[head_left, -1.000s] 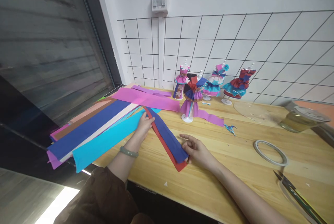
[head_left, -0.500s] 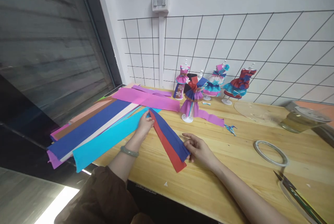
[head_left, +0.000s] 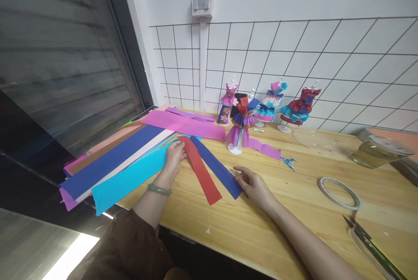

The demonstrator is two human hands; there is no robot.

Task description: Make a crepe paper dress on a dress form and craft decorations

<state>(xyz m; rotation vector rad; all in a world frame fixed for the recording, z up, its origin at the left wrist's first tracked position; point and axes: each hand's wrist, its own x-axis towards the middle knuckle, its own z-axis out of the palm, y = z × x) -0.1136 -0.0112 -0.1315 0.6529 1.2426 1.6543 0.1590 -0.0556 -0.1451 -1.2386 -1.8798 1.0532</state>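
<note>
My left hand (head_left: 175,156) pinches the upper end of a red paper strip (head_left: 204,171), which slants down to the right over the wood. Beside it lies a blue strip (head_left: 217,167), its top end close to the red one's. My right hand (head_left: 251,185) has its fingers on the lower right end of the blue strip, thumb and fingers closed at its edge, with the index finger stretched out above. A light blue strip (head_left: 130,175) runs under my left hand and wrist. A small dress form in red, blue and purple (head_left: 240,129) stands behind the strips.
Fanned coloured strips (head_left: 120,156) cover the table's left side, with a pink strip (head_left: 186,125) across them. Three more dressed forms stand by the wall grid. To the right are a tape roll (head_left: 339,193), scissors (head_left: 369,241) and a cup of yellowish liquid (head_left: 372,151).
The red strip has moved left with my left hand, out from under the blue one, and the two now lie apart. My right hand has shifted slightly right with the blue end.
</note>
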